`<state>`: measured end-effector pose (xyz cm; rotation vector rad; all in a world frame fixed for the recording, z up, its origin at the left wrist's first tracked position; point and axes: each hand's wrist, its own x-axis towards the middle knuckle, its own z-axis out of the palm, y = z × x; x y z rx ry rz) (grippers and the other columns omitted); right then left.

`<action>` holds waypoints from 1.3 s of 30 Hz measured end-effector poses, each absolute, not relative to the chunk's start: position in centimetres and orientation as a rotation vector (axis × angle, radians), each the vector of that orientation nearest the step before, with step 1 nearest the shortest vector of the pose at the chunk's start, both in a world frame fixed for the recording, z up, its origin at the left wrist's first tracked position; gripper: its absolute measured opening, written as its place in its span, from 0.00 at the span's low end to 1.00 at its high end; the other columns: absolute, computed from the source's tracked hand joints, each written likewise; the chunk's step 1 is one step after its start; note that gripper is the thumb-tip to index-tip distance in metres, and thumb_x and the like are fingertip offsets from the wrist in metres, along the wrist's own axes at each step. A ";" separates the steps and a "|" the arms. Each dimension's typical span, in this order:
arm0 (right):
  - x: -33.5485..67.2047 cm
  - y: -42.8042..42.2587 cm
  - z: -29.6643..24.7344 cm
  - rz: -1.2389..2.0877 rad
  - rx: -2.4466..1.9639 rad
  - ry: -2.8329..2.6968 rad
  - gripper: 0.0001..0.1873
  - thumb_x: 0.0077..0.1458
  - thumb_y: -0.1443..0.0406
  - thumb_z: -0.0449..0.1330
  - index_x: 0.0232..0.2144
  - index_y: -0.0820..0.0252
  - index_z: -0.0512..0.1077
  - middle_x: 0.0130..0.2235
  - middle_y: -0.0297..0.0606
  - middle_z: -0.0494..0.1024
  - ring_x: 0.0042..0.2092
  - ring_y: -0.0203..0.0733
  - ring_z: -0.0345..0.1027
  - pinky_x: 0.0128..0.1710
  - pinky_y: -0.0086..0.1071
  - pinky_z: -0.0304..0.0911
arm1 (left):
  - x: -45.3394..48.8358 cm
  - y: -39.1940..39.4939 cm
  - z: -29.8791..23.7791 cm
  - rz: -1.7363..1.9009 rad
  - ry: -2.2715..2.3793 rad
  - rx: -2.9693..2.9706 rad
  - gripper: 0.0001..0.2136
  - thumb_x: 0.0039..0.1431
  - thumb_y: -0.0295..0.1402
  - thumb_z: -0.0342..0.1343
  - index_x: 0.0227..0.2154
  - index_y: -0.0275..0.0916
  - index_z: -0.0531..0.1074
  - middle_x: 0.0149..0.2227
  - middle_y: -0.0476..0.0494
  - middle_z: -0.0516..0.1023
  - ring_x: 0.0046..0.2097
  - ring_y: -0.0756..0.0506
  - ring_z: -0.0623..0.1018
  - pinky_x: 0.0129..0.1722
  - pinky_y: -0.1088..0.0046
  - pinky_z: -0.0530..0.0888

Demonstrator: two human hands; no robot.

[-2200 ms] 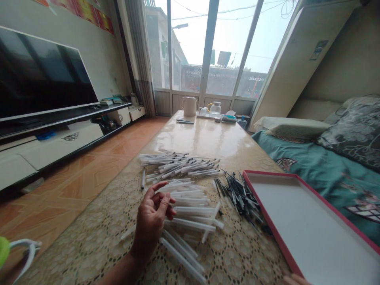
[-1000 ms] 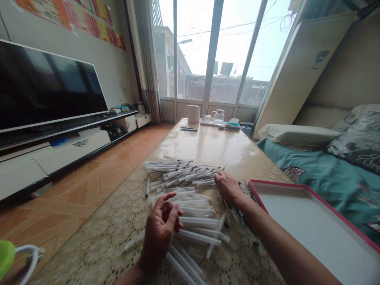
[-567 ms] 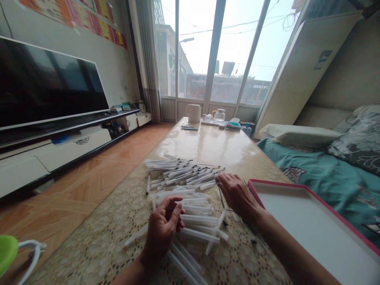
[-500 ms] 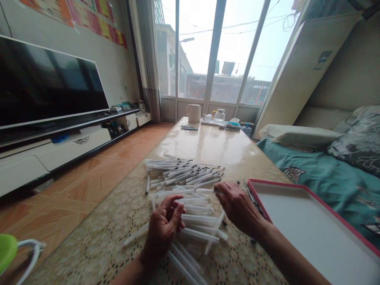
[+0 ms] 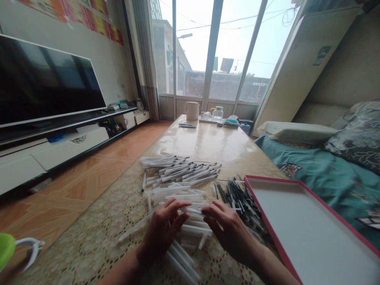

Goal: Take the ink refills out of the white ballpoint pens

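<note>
My left hand (image 5: 168, 225) hovers over loose translucent white pen barrels (image 5: 194, 229), its fingers curved and the thumb apart from the index finger. Facing it, my right hand (image 5: 227, 225) has its thumb and fingertips bent around the end of a pale pen barrel (image 5: 196, 211), which spans the gap between the hands; the exact grip is partly hidden. Beyond them lies a pile of white pens with dark tips (image 5: 181, 170). Right of my right hand, a heap of thin dark pen refills (image 5: 239, 198) rests against a shallow box.
The red-rimmed white box (image 5: 303, 183) takes up the table's right side. A kettle (image 5: 192, 111), a glass jug (image 5: 217, 113) and a tissue pack (image 5: 231, 122) stand at the far end of the patterned table (image 5: 97, 241). A bed with a green cover (image 5: 320, 168) is at right.
My right hand has moved left and nearer, from beside the pen pile to opposite my left hand. This uncovers the dark refills. My left hand has shifted slightly.
</note>
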<state>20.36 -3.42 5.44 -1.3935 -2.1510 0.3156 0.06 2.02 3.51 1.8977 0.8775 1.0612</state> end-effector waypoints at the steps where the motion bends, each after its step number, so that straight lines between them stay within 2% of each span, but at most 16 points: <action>1: 20.4 -3.6 5.5 0.351 -1.391 -2.141 0.07 0.60 0.69 0.51 0.39 0.57 0.66 0.36 0.36 0.71 0.37 0.38 0.65 0.37 0.29 0.58 | 0.0 2.0 3.6 1.061 0.872 1.930 0.07 0.54 0.33 0.54 0.35 0.43 0.75 0.28 0.49 0.71 0.19 0.52 0.71 0.21 0.77 0.67; 3: 20.5 -3.9 5.7 0.431 -1.416 -2.149 0.05 0.61 0.66 0.51 0.36 0.57 0.67 0.33 0.34 0.72 0.34 0.36 0.65 0.35 0.27 0.58 | 0.0 1.8 3.7 1.063 0.870 2.003 0.06 0.55 0.31 0.53 0.33 0.42 0.74 0.26 0.49 0.70 0.20 0.51 0.71 0.23 0.77 0.67; 8: 21.1 -4.3 5.8 0.531 -1.468 -2.287 0.18 0.64 0.61 0.44 0.24 0.58 0.63 0.22 0.28 0.66 0.24 0.31 0.58 0.25 0.23 0.50 | 0.0 1.5 3.2 1.007 0.842 2.186 0.02 0.55 0.30 0.53 0.29 0.41 0.70 0.23 0.50 0.70 0.23 0.50 0.68 0.25 0.77 0.64; 12: 20.9 -4.1 5.1 0.342 -1.476 -2.351 0.18 0.64 0.60 0.45 0.23 0.58 0.61 0.20 0.27 0.65 0.23 0.30 0.54 0.23 0.25 0.46 | 0.0 1.5 3.2 0.878 0.816 2.219 0.10 0.57 0.33 0.49 0.21 0.40 0.64 0.20 0.52 0.64 0.23 0.50 0.65 0.25 0.76 0.60; 17: 20.5 -3.7 5.0 -0.012 -1.436 -2.450 0.13 0.62 0.62 0.49 0.25 0.59 0.62 0.22 0.29 0.68 0.21 0.32 0.57 0.22 0.29 0.41 | 0.1 1.3 4.3 0.786 0.948 2.034 0.18 0.60 0.39 0.43 0.16 0.40 0.53 0.19 0.55 0.51 0.22 0.51 0.59 0.24 0.75 0.55; 19: 20.4 -3.7 5.3 -0.109 -1.393 -2.487 0.12 0.63 0.64 0.49 0.26 0.59 0.63 0.22 0.30 0.69 0.22 0.33 0.59 0.23 0.30 0.41 | 0.4 1.2 4.6 0.785 0.971 1.934 0.19 0.60 0.41 0.43 0.16 0.41 0.51 0.19 0.55 0.49 0.22 0.51 0.57 0.23 0.75 0.53; 24: 20.5 -3.8 5.5 -0.129 -1.404 -2.462 0.14 0.63 0.63 0.48 0.26 0.59 0.63 0.24 0.31 0.69 0.24 0.34 0.61 0.24 0.30 0.43 | 0.7 0.9 4.8 0.797 0.934 1.825 0.18 0.61 0.41 0.41 0.16 0.41 0.53 0.18 0.55 0.51 0.21 0.51 0.56 0.22 0.75 0.54; 30: 21.1 -4.4 5.8 0.479 -1.433 -2.393 0.16 0.64 0.60 0.44 0.27 0.57 0.63 0.23 0.28 0.67 0.24 0.31 0.58 0.24 0.24 0.48 | -0.2 1.0 4.1 0.726 0.792 2.265 0.13 0.61 0.34 0.43 0.21 0.39 0.59 0.22 0.53 0.59 0.25 0.50 0.63 0.27 0.74 0.57; 32: 21.0 -4.4 5.7 0.536 -1.407 -2.393 0.18 0.65 0.60 0.43 0.25 0.57 0.63 0.22 0.27 0.66 0.23 0.30 0.56 0.23 0.23 0.47 | -0.3 0.9 4.0 0.701 0.783 2.304 0.13 0.61 0.33 0.43 0.21 0.39 0.59 0.21 0.53 0.59 0.25 0.50 0.63 0.27 0.74 0.57; 36: 20.3 -4.0 5.1 0.274 -1.465 -2.428 0.17 0.63 0.60 0.46 0.23 0.58 0.62 0.18 0.27 0.63 0.20 0.30 0.50 0.20 0.27 0.41 | 0.0 0.7 4.3 0.725 0.907 2.099 0.17 0.61 0.37 0.44 0.17 0.39 0.55 0.19 0.54 0.55 0.23 0.52 0.60 0.24 0.75 0.55; 39: 21.0 -3.6 4.9 0.036 -1.415 -2.478 0.14 0.62 0.62 0.48 0.25 0.58 0.62 0.20 0.29 0.66 0.20 0.31 0.54 0.21 0.29 0.40 | -0.2 1.2 4.6 0.756 0.958 1.778 0.18 0.59 0.41 0.45 0.16 0.40 0.55 0.16 0.56 0.52 0.19 0.53 0.56 0.19 0.76 0.53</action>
